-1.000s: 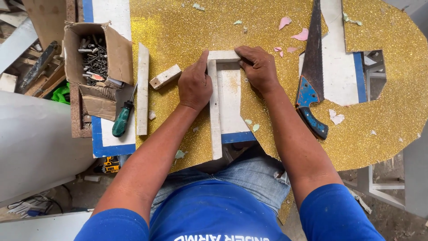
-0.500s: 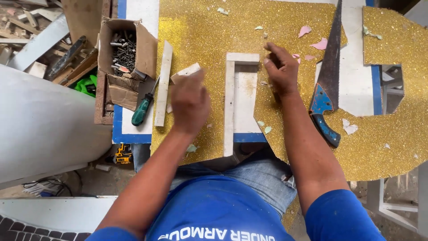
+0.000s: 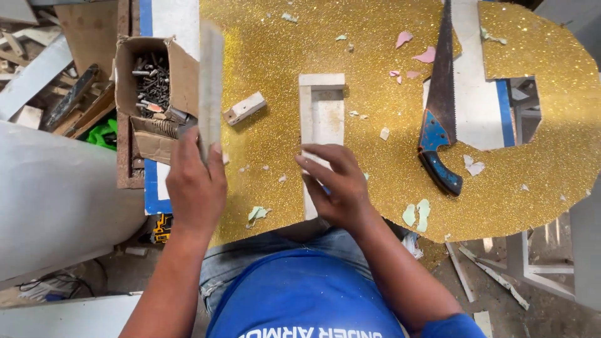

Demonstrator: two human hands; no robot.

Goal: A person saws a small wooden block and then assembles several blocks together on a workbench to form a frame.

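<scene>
The left hand (image 3: 195,181), which a second earlier pressed flat on the white wooden frame (image 3: 322,119) beside the right, came off it, reached out to the left and lifted the long wooden strip (image 3: 211,87) that had lain flat on the glittery gold board (image 3: 282,50) by the cardboard box of screws (image 3: 150,94); the strip now stood raised in its grip. The right hand (image 3: 333,181) slid from the frame's top corner down to its near end, fingers spread. The green-handled screwdriver passed out of sight behind the left hand.
</scene>
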